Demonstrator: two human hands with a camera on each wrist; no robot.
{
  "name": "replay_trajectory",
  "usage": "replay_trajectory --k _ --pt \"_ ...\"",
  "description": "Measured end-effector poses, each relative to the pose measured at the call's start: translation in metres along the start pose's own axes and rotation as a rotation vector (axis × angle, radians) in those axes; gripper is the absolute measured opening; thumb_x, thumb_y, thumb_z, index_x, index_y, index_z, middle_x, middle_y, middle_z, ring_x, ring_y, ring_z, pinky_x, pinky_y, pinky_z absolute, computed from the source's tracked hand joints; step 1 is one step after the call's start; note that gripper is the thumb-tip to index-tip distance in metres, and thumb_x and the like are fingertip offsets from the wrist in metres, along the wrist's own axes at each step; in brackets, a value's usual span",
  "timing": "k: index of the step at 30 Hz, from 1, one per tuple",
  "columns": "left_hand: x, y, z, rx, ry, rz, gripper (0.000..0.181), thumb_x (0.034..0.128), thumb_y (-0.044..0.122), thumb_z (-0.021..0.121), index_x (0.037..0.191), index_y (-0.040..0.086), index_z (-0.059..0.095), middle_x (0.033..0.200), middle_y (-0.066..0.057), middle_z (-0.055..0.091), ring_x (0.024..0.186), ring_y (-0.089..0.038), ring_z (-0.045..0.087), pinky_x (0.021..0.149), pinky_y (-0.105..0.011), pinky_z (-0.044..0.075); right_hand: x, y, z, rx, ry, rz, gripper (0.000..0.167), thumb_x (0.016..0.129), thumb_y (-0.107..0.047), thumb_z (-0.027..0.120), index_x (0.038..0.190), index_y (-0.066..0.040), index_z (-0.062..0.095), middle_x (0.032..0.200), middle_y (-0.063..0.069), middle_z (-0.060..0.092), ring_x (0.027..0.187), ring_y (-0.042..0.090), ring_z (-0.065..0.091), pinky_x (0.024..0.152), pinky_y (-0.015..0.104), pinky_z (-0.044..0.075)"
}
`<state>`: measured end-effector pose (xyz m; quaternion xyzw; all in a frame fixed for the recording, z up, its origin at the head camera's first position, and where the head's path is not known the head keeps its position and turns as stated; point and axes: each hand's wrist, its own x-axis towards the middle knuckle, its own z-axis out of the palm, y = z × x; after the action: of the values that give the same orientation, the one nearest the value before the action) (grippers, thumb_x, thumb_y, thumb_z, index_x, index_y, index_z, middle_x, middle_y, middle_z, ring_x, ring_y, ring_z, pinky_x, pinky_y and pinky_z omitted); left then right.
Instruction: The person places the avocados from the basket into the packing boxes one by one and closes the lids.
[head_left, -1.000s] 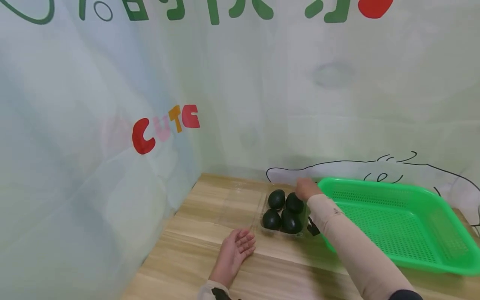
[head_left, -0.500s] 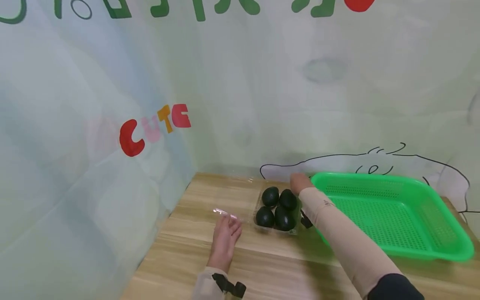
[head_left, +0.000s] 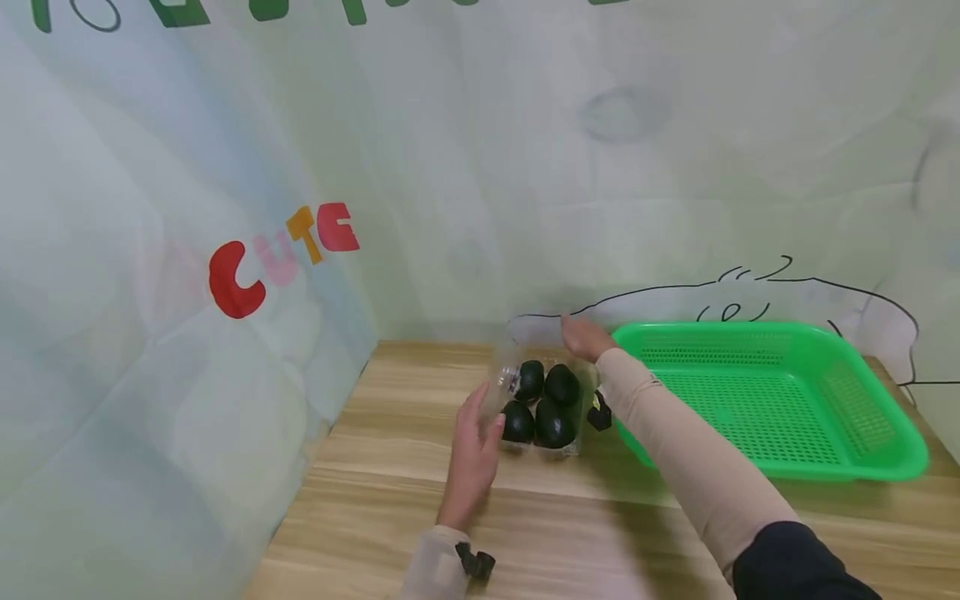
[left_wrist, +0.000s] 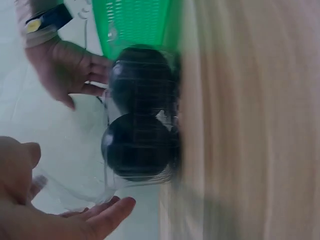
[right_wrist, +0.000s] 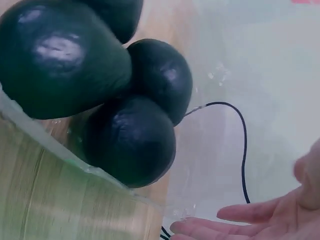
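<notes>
Several dark green avocados point(head_left: 555, 423) sit in a clear plastic clamshell box point(head_left: 551, 452) on the wooden table. Its clear lid point(head_left: 501, 379) stands raised on the left side, tilted up beside the avocados. My left hand point(head_left: 471, 467) is at that lid, fingers straight behind it and thumb apart; in the left wrist view the lid's edge lies between thumb and fingers. At the box's back right corner is my right hand point(head_left: 587, 337), its fingers extended against or close to the box side; exact contact is unclear. In the right wrist view its fingers point(right_wrist: 210, 230) look straight.
A green perforated plastic basket point(head_left: 765, 467) stands right of the box, partly behind the right forearm. A printed cloth backdrop point(head_left: 465, 183) hangs along the back and left of the table point(head_left: 397, 467). A thin black cable point(right_wrist: 244, 145) shows in the right wrist view.
My left hand has moved up and right, and the clear lid has swung up from lying flat on the left towards the avocados. The right hand stays near the box's back right corner.
</notes>
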<state>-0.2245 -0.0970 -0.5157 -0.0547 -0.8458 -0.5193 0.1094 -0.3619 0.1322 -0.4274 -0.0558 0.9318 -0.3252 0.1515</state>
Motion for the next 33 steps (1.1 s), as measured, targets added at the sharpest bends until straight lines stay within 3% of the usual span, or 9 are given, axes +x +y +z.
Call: replay_trajectory --k 4,7,9,11,13,15,18,24,33 --pt "-0.004 -0.001 0.005 0.141 -0.042 0.064 0.055 0.1036 0.034 0.058 0.155 0.028 0.042 0.164 -0.021 0.026 0.147 -0.045 0.032 0.111 -0.066 0.035 -0.001 -0.001 -0.005 0.21 -0.03 0.14 0.086 0.105 -0.058 -0.003 0.158 0.002 0.03 0.155 0.028 0.039 0.134 0.046 0.049 0.103 0.057 0.047" --pt "-0.006 -0.001 0.009 0.233 -0.061 0.118 0.056 0.1004 0.035 0.062 0.154 0.03 0.045 0.164 -0.024 0.025 0.144 -0.05 0.034 0.107 -0.067 0.039 -0.002 0.0 -0.006 0.227 -0.014 0.129 0.073 0.109 -0.048 0.009 0.152 0.004 0.036 0.143 0.03 0.05 0.121 0.046 0.057 0.095 0.056 0.053" --pt "-0.007 -0.001 0.012 0.289 -0.061 0.159 0.058 0.0973 0.033 0.066 0.152 0.029 0.048 0.163 -0.024 0.027 0.143 -0.05 0.036 0.107 -0.065 0.041 -0.002 0.0 -0.005 0.174 0.015 0.09 0.053 0.111 -0.031 0.023 0.133 0.007 0.053 0.12 0.027 0.061 0.102 0.039 0.064 0.087 0.051 0.057" --pt "-0.009 -0.002 0.014 0.332 -0.056 0.194 0.059 0.0942 0.032 0.071 0.15 0.028 0.052 0.162 -0.025 0.029 0.142 -0.05 0.037 0.106 -0.064 0.043 0.0 0.0 -0.003 0.076 0.039 0.046 0.034 0.107 -0.012 0.034 0.1 0.006 0.061 0.09 0.017 0.063 0.077 0.027 0.061 0.071 0.04 0.058" --pt "-0.009 -0.005 0.017 0.362 -0.053 0.217 0.059 0.0908 0.03 0.075 0.147 0.027 0.055 0.16 -0.026 0.031 0.141 -0.048 0.039 0.106 -0.062 0.044 0.002 0.0 0.001 -0.039 0.063 0.023 0.032 0.101 0.001 0.041 0.072 -0.003 0.054 0.068 0.006 0.051 0.058 0.017 0.047 0.055 0.03 0.05" --pt "-0.011 -0.007 0.018 0.381 -0.049 0.231 0.059 0.088 0.029 0.078 0.144 0.026 0.059 0.159 -0.026 0.033 0.14 -0.047 0.039 0.106 -0.061 0.044 0.007 0.0 0.005 -0.142 0.075 0.016 0.036 0.096 0.008 0.045 0.064 -0.007 0.048 0.062 0.001 0.042 0.053 0.013 0.038 0.049 0.025 0.038" --pt "-0.014 -0.007 0.019 0.375 -0.052 0.231 0.058 0.0858 0.027 0.08 0.141 0.026 0.061 0.159 -0.025 0.034 0.14 -0.046 0.039 0.107 -0.061 0.043 0.014 0.004 0.012 -0.205 0.099 0.031 0.03 0.095 0.01 0.051 0.069 -0.002 0.057 0.066 0.004 0.047 0.057 0.015 0.042 0.051 0.025 0.037" --pt "-0.018 -0.006 0.019 0.344 -0.057 0.22 0.053 0.086 0.028 0.079 0.137 0.024 0.065 0.158 -0.025 0.035 0.141 -0.048 0.039 0.105 -0.063 0.044 0.023 0.01 0.022 -0.159 0.13 0.057 0.017 0.097 0.007 0.053 0.089 0.005 0.067 0.081 0.011 0.06 0.072 0.022 0.053 0.065 0.033 0.051" --pt "-0.013 -0.001 0.014 0.327 -0.078 0.17 0.05 0.0871 0.032 0.079 0.135 0.024 0.066 0.158 -0.024 0.036 0.141 -0.046 0.04 0.108 -0.059 0.042 0.025 0.001 0.014 -0.223 0.028 0.066 0.02 0.092 0.007 0.059 0.074 -0.001 0.062 0.072 0.005 0.053 0.065 0.018 0.046 0.057 0.027 0.044"
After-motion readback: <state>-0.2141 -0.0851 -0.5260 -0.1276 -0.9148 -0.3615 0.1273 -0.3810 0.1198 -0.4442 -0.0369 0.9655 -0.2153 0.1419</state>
